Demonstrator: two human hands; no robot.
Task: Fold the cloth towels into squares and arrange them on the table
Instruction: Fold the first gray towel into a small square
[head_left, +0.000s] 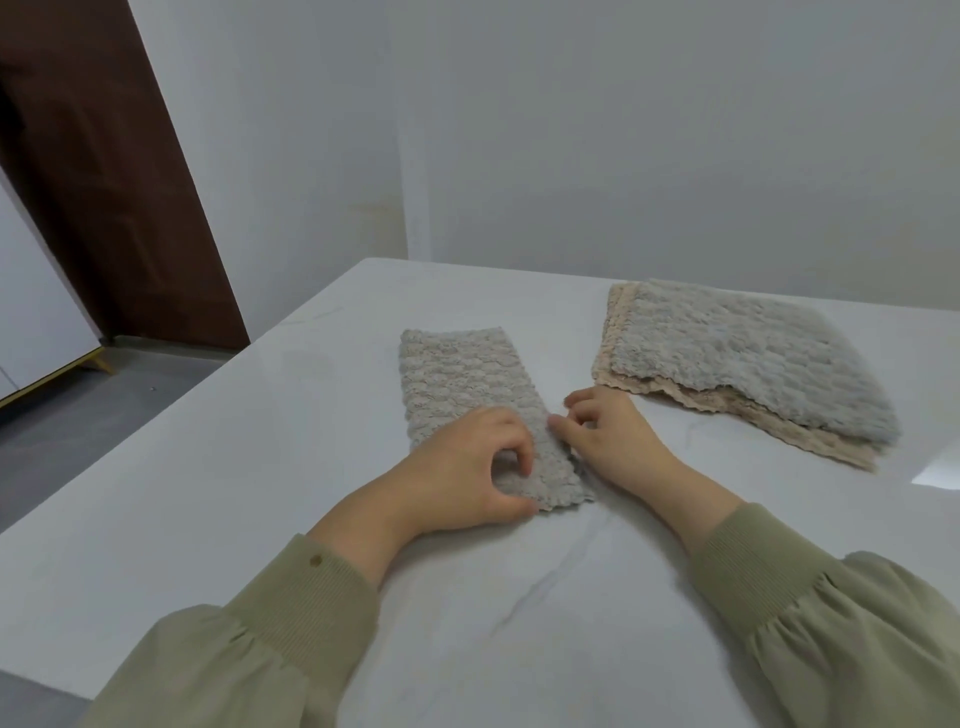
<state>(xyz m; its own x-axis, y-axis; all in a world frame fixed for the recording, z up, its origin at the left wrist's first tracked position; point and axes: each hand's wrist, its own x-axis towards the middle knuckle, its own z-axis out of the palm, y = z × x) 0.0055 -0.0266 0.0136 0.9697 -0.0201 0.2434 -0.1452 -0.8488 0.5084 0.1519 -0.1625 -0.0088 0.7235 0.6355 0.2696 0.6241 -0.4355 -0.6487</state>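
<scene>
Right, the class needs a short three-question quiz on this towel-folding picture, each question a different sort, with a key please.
1. True or false: the grey strip lies on top of the towel stack.
2. Which colour of towel tops the stack? A beige; B pale grey-blue; C white.
3. Fill in: fingers and thumb of the ___ hand pinch the strip's near end.

Key
1. False: it lies apart from the stack, flat on the table.
2. B
3. The left hand.
</scene>
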